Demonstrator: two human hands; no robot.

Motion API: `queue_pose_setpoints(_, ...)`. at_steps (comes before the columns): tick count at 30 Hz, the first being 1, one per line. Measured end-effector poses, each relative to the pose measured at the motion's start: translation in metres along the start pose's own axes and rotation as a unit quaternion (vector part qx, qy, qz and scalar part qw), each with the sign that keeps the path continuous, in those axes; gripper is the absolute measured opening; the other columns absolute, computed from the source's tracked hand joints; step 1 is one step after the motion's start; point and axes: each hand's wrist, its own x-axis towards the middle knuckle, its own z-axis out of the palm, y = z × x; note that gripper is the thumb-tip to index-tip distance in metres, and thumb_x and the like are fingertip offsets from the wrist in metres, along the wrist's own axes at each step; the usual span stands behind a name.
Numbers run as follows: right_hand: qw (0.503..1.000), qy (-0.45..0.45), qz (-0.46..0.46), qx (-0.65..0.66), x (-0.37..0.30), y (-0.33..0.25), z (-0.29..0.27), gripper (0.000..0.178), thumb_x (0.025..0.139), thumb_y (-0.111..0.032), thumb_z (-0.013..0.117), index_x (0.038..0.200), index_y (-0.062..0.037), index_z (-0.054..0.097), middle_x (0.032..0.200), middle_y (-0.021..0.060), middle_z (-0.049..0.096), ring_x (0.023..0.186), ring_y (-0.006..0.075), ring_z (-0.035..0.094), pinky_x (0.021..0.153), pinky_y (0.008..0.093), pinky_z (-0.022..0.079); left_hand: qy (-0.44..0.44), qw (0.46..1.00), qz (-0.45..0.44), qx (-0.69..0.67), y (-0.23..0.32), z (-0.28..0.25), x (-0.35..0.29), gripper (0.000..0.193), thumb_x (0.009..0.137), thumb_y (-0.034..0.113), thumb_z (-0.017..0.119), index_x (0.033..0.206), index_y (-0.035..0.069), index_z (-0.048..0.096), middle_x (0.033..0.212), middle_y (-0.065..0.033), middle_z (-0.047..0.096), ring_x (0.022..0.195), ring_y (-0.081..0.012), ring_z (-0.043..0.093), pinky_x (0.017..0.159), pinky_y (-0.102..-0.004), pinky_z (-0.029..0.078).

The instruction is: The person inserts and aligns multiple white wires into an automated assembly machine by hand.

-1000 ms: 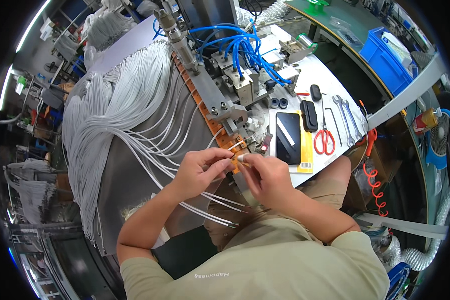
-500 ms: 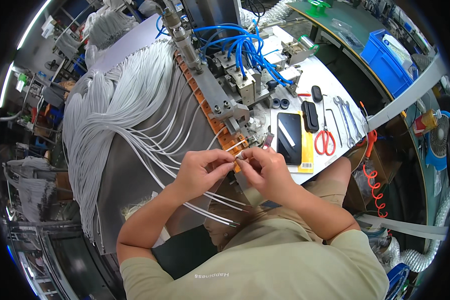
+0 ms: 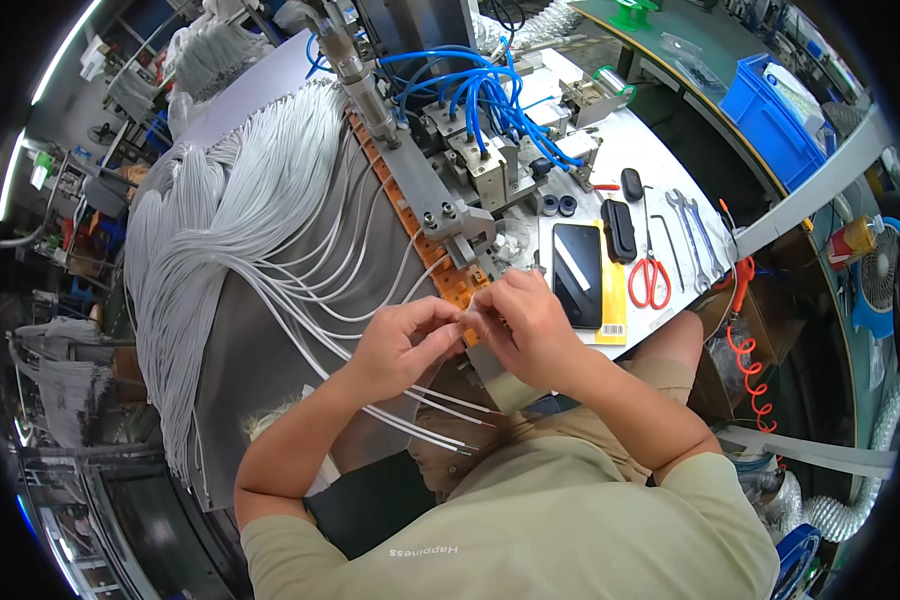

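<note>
1. Two bare hands meet at the near end of an orange strip (image 3: 425, 245) that runs along a metal machine (image 3: 420, 190) on the desk (image 3: 660, 160).
2. The left hand (image 3: 402, 345) has its fingertips pinched shut on a thin grey wire (image 3: 370, 320), just beside the strip's near end.
3. The right hand (image 3: 525, 325) is curled with its fingertips touching those of the left; its grip is closed on the same wire end, though the exact contact is too small to make out.
4. That wire curves away to the left and joins a big sheaf of grey wires (image 3: 220, 230) draped over a grey sheet (image 3: 270, 370).
5. Several more loose wires (image 3: 440, 415) pass under the hands and stick out toward the person's lap, their tips bare.
6. Blue hoses (image 3: 470, 85) loop over the top of the machine.
7. A black phone (image 3: 575, 272) lies on a yellow pad (image 3: 615, 310) just right of the right hand.
8. Red-handled scissors (image 3: 650, 280) lie beside the pad, with wrenches (image 3: 695, 225) further right.
9. A black oblong case (image 3: 620, 230) lies above the pad, near two small black rings (image 3: 558, 205).
10. A red coiled cord (image 3: 745, 345) hangs off the desk's right edge.
11. A blue bin (image 3: 770, 105) sits well apart, at the upper right.
</note>
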Motion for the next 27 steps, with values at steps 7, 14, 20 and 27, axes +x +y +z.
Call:
queue_pose_setpoints(7,0.902,0.011,0.382,0.201,-0.003,0.035,0.001,0.020,0.093,-0.017,0.068,0.086,-0.0028,0.057,0.068,-0.0008,0.055,0.059,0.0081,0.047,0.054,0.0268,0.036,-0.098,0.912,0.245,0.314,0.004,-0.003,0.001,0.012,0.083,0.013,0.075,0.093,0.008,0.072,0.080,-0.0066,0.068,0.069,-0.0229,0.063,0.063,-0.0307,0.051)
queue_pose_setpoints(14,0.869,-0.050,0.445,0.210,0.012,0.033,-0.004,0.025,0.096,-0.024,0.065,0.087,-0.0024,0.056,0.064,-0.0029,0.054,0.057,0.0044,0.045,0.050,0.0237,0.034,-0.291,0.887,0.208,0.292,0.005,0.003,-0.010,0.013,0.080,0.018,0.077,0.091,0.011,0.073,0.077,-0.0030,0.066,0.071,-0.0238,0.062,0.063,-0.0335,0.050)
queue_pose_setpoints(20,0.913,-0.010,0.374,0.162,-0.002,0.041,0.009,0.023,0.097,-0.024,0.064,0.088,-0.0033,0.056,0.062,-0.0013,0.054,0.054,0.0051,0.045,0.049,0.0238,0.035,-0.086,0.950,0.206,0.220,-0.001,-0.006,0.009,0.016,0.084,0.010,0.075,0.099,0.005,0.073,0.079,-0.0051,0.069,0.069,-0.0157,0.064,0.060,-0.0277,0.050)
queue_pose_setpoints(27,0.915,0.079,0.374,0.131,-0.012,0.024,-0.007,0.021,0.098,-0.022,0.062,0.089,-0.0036,0.057,0.061,-0.0004,0.054,0.055,0.0044,0.048,0.049,0.0248,0.036,-0.005,0.993,0.057,0.103,0.001,-0.003,0.002,0.018,0.091,0.005,0.068,0.107,-0.001,0.068,0.085,-0.0060,0.070,0.073,-0.0077,0.064,0.067,-0.0234,0.052)
